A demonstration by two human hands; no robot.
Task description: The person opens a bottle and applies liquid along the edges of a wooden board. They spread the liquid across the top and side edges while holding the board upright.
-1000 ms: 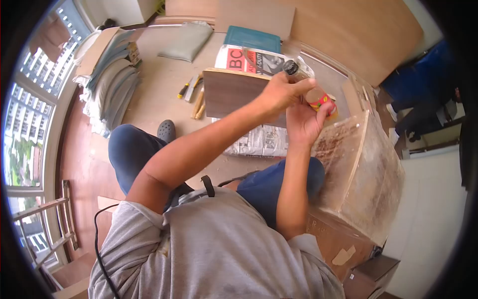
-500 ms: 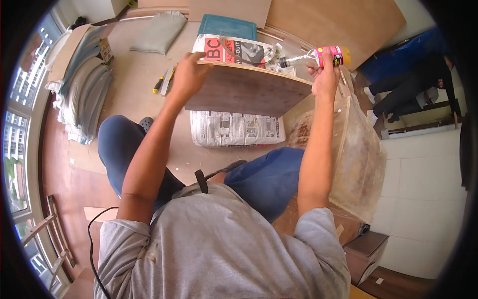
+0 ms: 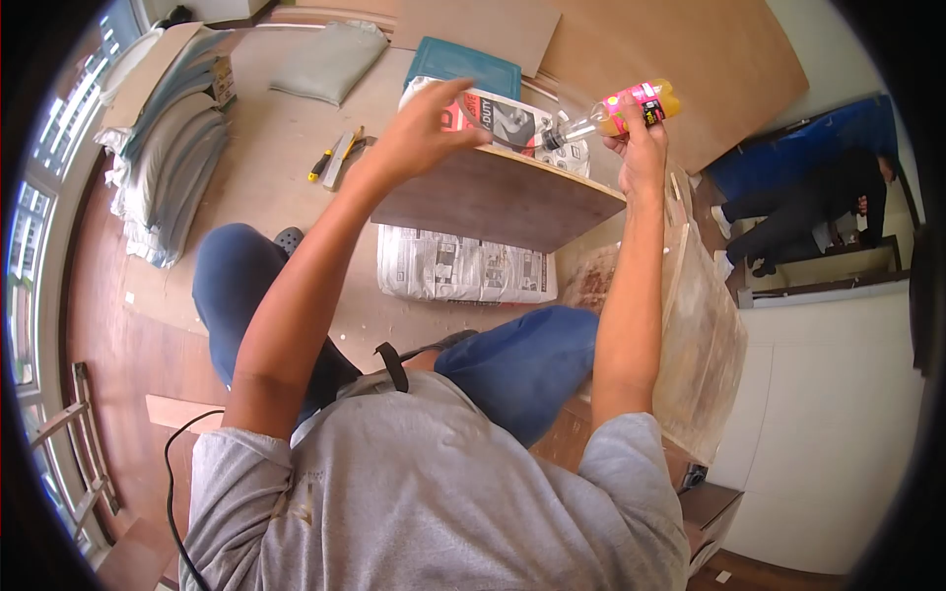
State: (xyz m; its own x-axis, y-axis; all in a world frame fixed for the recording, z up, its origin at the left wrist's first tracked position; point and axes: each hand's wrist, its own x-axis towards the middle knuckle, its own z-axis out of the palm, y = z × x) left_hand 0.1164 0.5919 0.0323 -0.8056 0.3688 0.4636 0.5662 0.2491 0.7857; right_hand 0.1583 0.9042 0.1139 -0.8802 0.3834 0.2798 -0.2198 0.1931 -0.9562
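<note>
My right hand grips a plastic bottle with a pink label and yellowish contents. The bottle lies nearly sideways, its dark, narrow-tipped cap pointing left and slightly down along the top edge of a wooden board. That board stands on edge, leaning over a white printed adhesive bag. Above the board's upper left part is my left hand, fingers spread and slightly blurred, with nothing in it.
Left of the board, a yellow-and-black screwdriver and a blade tool lie on the floor. Stacked bags stand at left, a teal lid behind. A stained wooden panel is at right, and another person is further off.
My left hand has come off the board's left corner and moved right, its fingers opening. The bottle has tilted further, its yellowish contents now spread towards the neck.
</note>
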